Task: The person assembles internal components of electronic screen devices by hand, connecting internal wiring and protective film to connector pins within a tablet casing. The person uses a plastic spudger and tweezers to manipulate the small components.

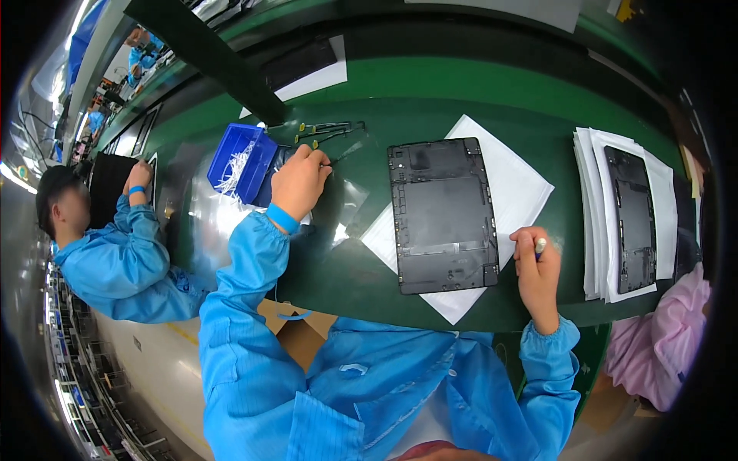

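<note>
A flat black tablet housing [444, 217] lies on a white sheet [523, 184] on the green bench in front of me. My left hand [298, 184], with a blue wrist band, is to the left of it beside a blue bin [265, 163] of thin white strips [235, 173]. Its fingers are pinched together; what they hold, if anything, is too small to make out. Just beyond them lie several thin black cables [329, 129] with yellow ends. To the right of the housing, my right hand [538, 269] is closed around a slim pen-like tool [540, 246] with a white end.
At the right, another black housing [634, 219] rests on a stack of white sheets [596, 230]. A dark green post [207, 58] stands at the back left. A co-worker in blue [115, 253] sits at the left; a pink sleeve [661, 338] shows at the right.
</note>
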Action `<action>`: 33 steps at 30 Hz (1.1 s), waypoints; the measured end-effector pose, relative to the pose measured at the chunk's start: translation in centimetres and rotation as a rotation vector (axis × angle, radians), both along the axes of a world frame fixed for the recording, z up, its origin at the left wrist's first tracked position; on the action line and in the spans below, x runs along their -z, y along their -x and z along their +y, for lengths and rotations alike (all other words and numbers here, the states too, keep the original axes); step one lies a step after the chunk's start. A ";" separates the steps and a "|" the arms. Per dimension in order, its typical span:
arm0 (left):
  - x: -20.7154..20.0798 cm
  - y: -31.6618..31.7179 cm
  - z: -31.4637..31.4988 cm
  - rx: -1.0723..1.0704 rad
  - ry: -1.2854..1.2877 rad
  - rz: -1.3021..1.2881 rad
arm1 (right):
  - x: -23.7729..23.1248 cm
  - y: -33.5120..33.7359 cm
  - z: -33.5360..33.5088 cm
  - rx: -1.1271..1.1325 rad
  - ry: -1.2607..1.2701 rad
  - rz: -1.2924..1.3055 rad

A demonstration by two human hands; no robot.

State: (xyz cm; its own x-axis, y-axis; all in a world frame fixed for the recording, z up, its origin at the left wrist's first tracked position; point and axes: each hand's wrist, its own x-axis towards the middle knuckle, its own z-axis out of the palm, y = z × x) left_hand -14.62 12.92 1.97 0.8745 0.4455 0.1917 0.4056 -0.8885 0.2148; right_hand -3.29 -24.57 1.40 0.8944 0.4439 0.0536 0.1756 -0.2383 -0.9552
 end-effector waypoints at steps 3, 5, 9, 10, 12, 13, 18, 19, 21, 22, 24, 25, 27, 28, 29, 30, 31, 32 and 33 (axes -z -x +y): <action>-0.8 -0.4 -0.8 0.102 -0.105 -0.045 | -0.1 0.5 0.1 -0.001 -0.012 -0.015; -1.7 -0.5 -2.1 0.303 -0.155 -0.300 | -0.5 0.4 0.1 0.010 -0.021 -0.035; -4.7 0.7 -5.5 0.895 -0.244 -0.506 | -2.3 -0.3 1.0 -0.138 -0.127 0.264; -5.1 0.7 -6.6 0.988 -0.292 -0.551 | -2.9 -0.4 1.8 -0.240 -0.153 0.364; -5.7 0.8 -8.7 1.131 -0.330 -0.623 | -4.1 -0.2 3.9 -0.503 -0.105 0.445; -6.0 0.6 -9.6 1.188 -0.321 -0.653 | -4.7 0.2 4.6 -0.605 -0.112 0.516; -5.5 -0.5 -10.6 1.257 -0.338 -0.699 | -4.3 1.5 5.3 -0.714 -0.340 0.694; -5.4 -0.6 -10.6 1.256 -0.337 -0.701 | -4.5 1.5 5.2 -0.713 -0.338 0.695; -5.2 -0.7 -10.7 1.261 -0.390 -0.696 | -5.0 1.5 5.1 -0.601 -0.331 0.734; -5.0 -0.6 -10.7 1.261 -0.424 -0.688 | -4.9 1.6 5.2 -0.600 -0.329 0.734; -4.7 -0.7 -10.8 1.257 -0.426 -0.697 | -4.4 1.8 5.4 -0.574 -0.277 0.732; -4.6 -0.7 -10.9 1.253 -0.428 -0.705 | -4.1 1.9 5.4 -0.574 -0.276 0.732; -4.4 -0.7 -10.9 1.219 -0.302 -0.656 | -3.4 2.2 5.6 -0.490 -0.285 0.691; -4.3 -0.7 -10.8 1.183 -0.177 -0.605 | -3.2 2.3 5.6 -0.489 -0.283 0.690; -4.4 -0.6 -11.2 1.182 -0.175 -0.606 | -3.0 2.5 5.6 -0.431 -0.256 0.554; -4.8 -0.3 -11.9 0.941 0.177 -0.514 | -2.9 2.5 5.6 -0.374 -0.230 0.417; -4.9 -0.2 -12.4 0.682 0.511 -0.410 | -3.0 2.6 5.8 -0.376 -0.229 0.417; -4.7 -0.2 -12.5 0.566 0.820 -0.335 | -3.0 2.6 5.9 -0.345 -0.229 0.200; -4.9 -0.2 -12.6 0.564 0.817 -0.338 | -3.2 2.7 6.0 -0.313 -0.229 -0.020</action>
State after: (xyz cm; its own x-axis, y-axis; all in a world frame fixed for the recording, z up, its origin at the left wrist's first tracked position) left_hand -14.42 0.28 6.84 0.9526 0.0939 0.2894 -0.2154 -0.4637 0.8594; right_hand -6.00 -18.54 4.56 0.7154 0.6699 0.1988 0.2247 0.0488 -0.9732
